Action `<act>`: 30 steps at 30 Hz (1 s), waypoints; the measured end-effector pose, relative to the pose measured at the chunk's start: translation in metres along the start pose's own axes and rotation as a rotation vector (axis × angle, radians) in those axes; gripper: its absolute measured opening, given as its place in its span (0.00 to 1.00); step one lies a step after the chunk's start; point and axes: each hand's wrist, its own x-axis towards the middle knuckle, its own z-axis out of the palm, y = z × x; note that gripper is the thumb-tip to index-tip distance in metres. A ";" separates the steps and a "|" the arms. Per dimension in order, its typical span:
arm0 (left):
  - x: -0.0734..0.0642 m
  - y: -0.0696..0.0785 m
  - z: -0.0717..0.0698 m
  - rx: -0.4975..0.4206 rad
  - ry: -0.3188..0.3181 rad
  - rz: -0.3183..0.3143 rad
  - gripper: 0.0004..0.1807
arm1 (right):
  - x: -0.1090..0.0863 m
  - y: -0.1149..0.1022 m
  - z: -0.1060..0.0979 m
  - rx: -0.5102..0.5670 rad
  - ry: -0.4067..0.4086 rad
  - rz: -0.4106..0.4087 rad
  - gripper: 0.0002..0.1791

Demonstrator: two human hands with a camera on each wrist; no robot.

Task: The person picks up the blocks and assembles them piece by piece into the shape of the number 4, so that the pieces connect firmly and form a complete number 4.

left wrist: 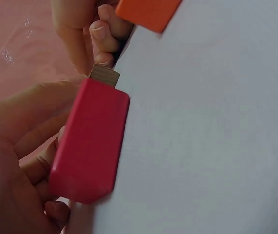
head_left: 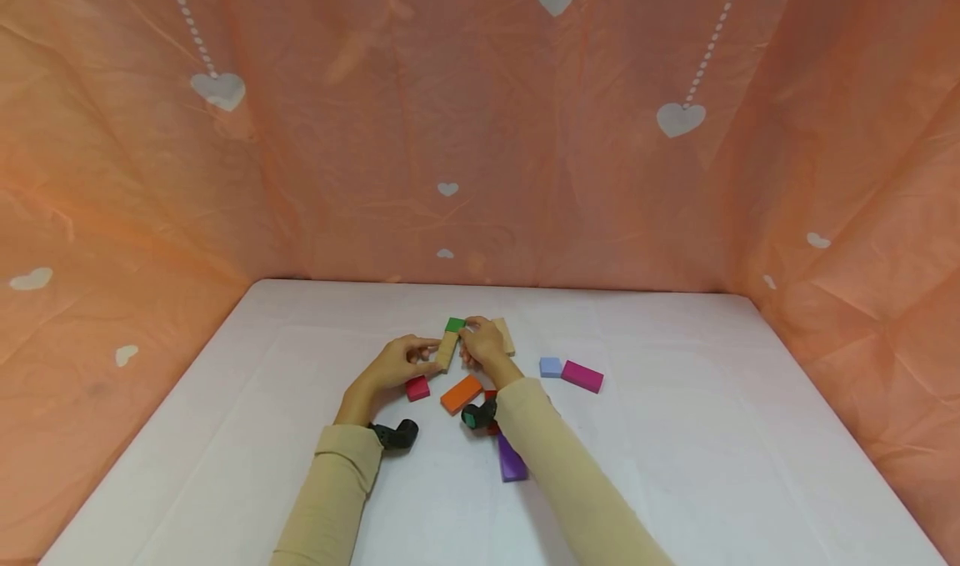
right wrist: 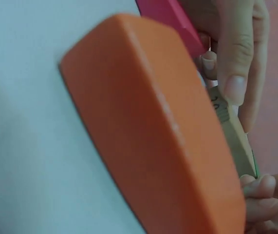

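Note:
A long natural-wood block [head_left: 447,353] lies on the white table with a small green block [head_left: 455,325] at its far end. My left hand [head_left: 395,363] holds the wooden block with thumb and index finger at its near end and left side; dark markings show there in the right wrist view. At the far end, my right hand [head_left: 483,343] pinches the green block at its right side, thumb in front; the contact is partly hidden. Under my left hand is a crimson block [head_left: 417,388]. An orange block [head_left: 461,394] lies nearer, between the wrists.
Another natural-wood block [head_left: 504,336] is just right of my right hand. Further right lie a light blue block [head_left: 551,368] and a magenta block [head_left: 582,376]. A purple block [head_left: 512,459] and a mostly covered red block [head_left: 492,428] are below my right forearm. Orange cloth [head_left: 480,174] walls the table.

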 end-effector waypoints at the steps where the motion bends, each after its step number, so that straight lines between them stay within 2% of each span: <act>1: 0.000 0.000 0.000 0.007 0.003 0.006 0.24 | 0.000 0.000 0.000 0.007 -0.001 0.002 0.23; 10: -0.008 0.001 -0.005 0.010 0.012 -0.004 0.24 | -0.008 -0.001 -0.004 0.068 -0.035 0.006 0.25; 17: -0.018 0.004 -0.011 -0.007 0.011 -0.031 0.21 | -0.016 -0.001 -0.018 0.106 -0.086 0.001 0.25; 30: -0.030 -0.004 -0.016 -0.065 0.020 -0.077 0.17 | -0.032 0.002 -0.036 0.069 -0.154 -0.033 0.21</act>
